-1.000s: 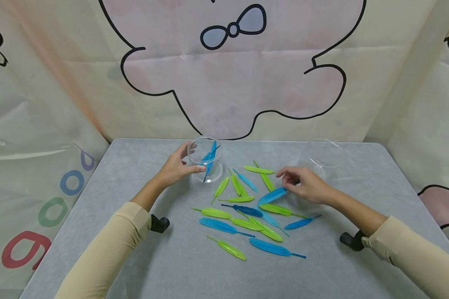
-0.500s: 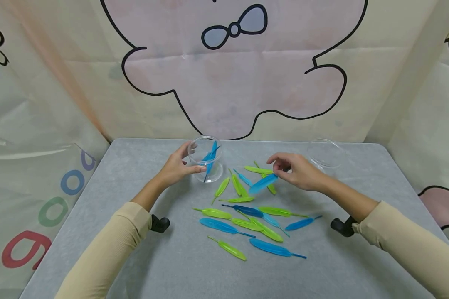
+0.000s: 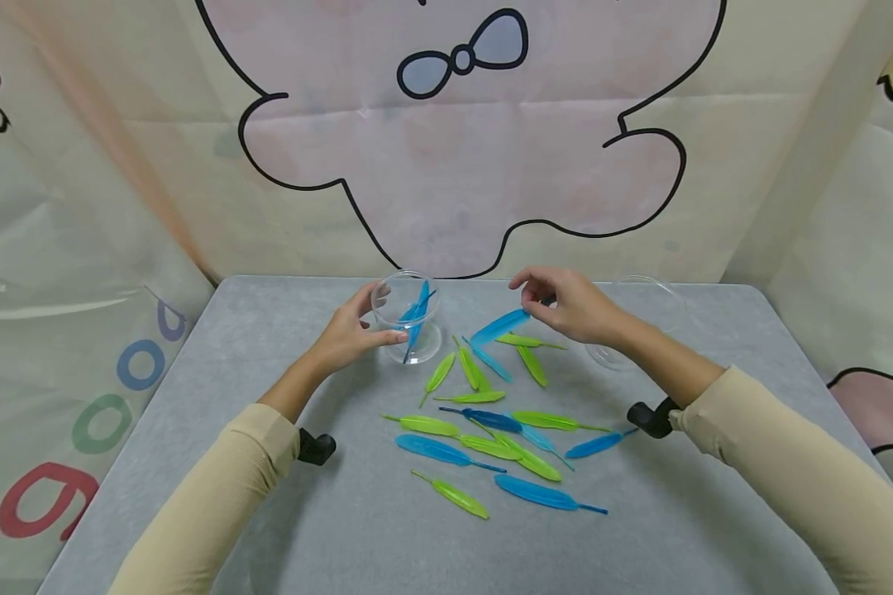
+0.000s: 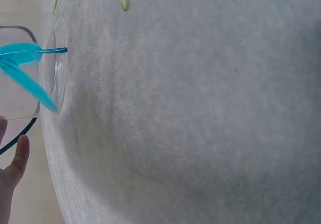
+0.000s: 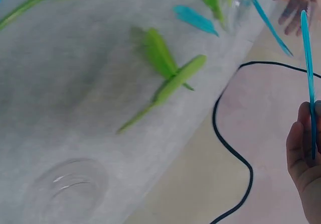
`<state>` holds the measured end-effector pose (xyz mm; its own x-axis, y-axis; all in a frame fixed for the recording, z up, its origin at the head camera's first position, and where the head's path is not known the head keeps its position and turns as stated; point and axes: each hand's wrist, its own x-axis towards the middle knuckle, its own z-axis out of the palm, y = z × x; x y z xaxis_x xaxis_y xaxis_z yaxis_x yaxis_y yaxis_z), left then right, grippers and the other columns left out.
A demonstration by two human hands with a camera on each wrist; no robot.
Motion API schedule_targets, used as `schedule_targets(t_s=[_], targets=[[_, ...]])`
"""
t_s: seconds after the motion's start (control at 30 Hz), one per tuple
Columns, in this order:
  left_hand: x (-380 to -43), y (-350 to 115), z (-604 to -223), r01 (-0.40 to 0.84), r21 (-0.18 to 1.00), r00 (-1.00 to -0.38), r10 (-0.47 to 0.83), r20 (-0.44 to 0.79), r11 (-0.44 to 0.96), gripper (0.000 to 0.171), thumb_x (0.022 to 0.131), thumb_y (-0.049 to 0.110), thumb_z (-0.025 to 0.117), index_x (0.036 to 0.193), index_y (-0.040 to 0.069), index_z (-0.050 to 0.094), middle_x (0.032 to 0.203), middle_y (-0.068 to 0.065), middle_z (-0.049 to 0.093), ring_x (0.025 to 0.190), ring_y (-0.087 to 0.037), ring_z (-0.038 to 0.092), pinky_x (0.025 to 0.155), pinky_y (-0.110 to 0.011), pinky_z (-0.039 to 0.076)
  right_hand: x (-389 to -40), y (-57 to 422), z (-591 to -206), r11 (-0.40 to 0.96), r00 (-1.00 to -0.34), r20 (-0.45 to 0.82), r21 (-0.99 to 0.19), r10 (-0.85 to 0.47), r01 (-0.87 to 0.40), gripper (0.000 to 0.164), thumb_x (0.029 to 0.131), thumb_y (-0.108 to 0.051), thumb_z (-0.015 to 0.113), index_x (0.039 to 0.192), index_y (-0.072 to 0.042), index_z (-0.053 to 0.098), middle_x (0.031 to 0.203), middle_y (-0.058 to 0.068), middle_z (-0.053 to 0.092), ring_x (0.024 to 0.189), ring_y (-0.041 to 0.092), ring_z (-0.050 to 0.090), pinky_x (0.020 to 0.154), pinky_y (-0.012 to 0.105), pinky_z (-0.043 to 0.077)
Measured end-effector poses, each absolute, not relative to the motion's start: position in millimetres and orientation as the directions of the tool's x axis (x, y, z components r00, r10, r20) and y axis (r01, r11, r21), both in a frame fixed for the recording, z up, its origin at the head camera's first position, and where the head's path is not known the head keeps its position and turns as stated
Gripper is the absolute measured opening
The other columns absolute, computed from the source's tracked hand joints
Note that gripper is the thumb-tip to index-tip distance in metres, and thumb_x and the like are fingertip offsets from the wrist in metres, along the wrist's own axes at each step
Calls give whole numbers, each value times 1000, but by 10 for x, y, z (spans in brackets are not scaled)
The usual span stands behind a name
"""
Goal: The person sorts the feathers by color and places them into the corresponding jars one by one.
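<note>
Left hand [image 3: 350,332]: we note thumb and fingers curved round the clear cup [image 3: 429,337], blue feathers [image 3: 417,314] leaning inside.
Right hand [image 3: 569,304]: fingertips together, pinching the lifted feather [image 3: 497,329] above the table [image 3: 387,545].
Green feathers [image 3: 461,499]: we see them scattered flat.

The feathers [image 3: 500,328] are blue or lime green — the tabletop [image 3: 372,537] mottled grey.
</note>
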<state>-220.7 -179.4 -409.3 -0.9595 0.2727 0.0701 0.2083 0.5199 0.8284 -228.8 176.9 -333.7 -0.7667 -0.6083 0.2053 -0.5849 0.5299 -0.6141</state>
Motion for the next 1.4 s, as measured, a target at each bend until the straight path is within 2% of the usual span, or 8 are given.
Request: schedule_targets(t_s=[0.17, 0.77, 1.07, 1.4], targets=[[-2203, -1799, -4096, 213, 830, -959, 273, 76, 516, 97, 82, 40, 82, 156, 10, 27, 155, -10, 40, 143, -31, 37, 110, -56, 35, -2357, 1659, -3226, 532, -775, 229, -612, -589, -586, 22, 95, 2, 62, 117, -1, 64, 89, 7, 64, 80, 20, 62, 77, 38, 51], [-2198, -1801, -4101, 214, 831, -959, 272, 78, 514, 94, 83, 38, 82, 156, 12, 28, 155, -9, 40, 143, -30, 36, 110, -56, 35, -2491, 1227, -2880, 521, -769, 326, -586, -551, -621, 19, 95, -2, 62, 114, 0, 65, 89, 9, 65, 86, 23, 64, 81, 38, 51], [-2188, -1789, -4104, 214, 832, -960, 269, 82, 512, 94, 83, 38, 82, 156, 13, 29, 155, -10, 40, 143, -31, 37, 110, -56, 35, -2523, 987, -2900, 553, -805, 301, -602, -511, -576, 18, 95, 0, 60, 112, 2, 65, 89, 12, 65, 87, 26, 64, 81, 38, 52], [-2218, -1802, -4121, 198, 838, -963, 260, 70, 509, 92, 83, 37, 82, 155, 14, 30, 153, -10, 42, 142, -31, 38, 110, -55, 35, -2498, 732, -3038, 574, -791, 262, -568, -553, -590, 17, 96, 0, 59, 112, 2, 65, 89, 11, 65, 84, 24, 62, 80, 35, 53]])
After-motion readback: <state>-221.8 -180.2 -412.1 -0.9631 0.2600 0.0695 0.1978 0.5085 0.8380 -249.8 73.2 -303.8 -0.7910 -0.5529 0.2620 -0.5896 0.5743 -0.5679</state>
